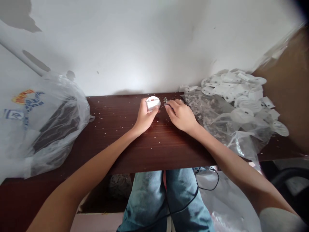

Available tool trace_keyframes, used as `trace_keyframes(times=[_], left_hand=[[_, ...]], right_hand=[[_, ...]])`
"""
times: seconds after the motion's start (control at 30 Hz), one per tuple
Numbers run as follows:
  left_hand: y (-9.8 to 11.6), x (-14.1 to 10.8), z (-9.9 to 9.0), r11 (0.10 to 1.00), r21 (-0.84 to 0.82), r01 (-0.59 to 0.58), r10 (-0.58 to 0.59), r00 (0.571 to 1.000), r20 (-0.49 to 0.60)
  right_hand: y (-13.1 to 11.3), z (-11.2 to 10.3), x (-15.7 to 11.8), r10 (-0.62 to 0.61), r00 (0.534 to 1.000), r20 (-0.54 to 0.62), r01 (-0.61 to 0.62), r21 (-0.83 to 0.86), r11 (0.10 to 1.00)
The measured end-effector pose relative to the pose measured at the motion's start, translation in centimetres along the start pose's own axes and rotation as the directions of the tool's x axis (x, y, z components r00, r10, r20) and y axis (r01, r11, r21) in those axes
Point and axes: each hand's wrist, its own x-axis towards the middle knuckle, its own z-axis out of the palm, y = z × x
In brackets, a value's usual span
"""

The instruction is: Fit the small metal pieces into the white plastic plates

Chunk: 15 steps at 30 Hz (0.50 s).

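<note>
White plastic disc (153, 103), speck-strewn dark wood desk (161, 151), scuffed white wall (120, 48)

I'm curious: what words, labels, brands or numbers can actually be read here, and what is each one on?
Clear plastic bag: orange emblem and blue lettering, too creased and blurred to read.
White plastic disc in the left hand: a small white patch with a reddish mark, no legible text.
Pile of white discs and tags: nothing readable.
</note>
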Motion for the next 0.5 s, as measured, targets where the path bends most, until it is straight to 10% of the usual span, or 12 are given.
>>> trace_keyframes(times=[0.5], left_hand=[[-1.06, 0.03, 0.15, 0.998, 0.059, -0.030, 0.028, 0.999, 0.040]], right_hand=[[0.04, 0.60, -0.36, -0.007, 0.999, 0.037, 0.014, -0.201, 0.979]])
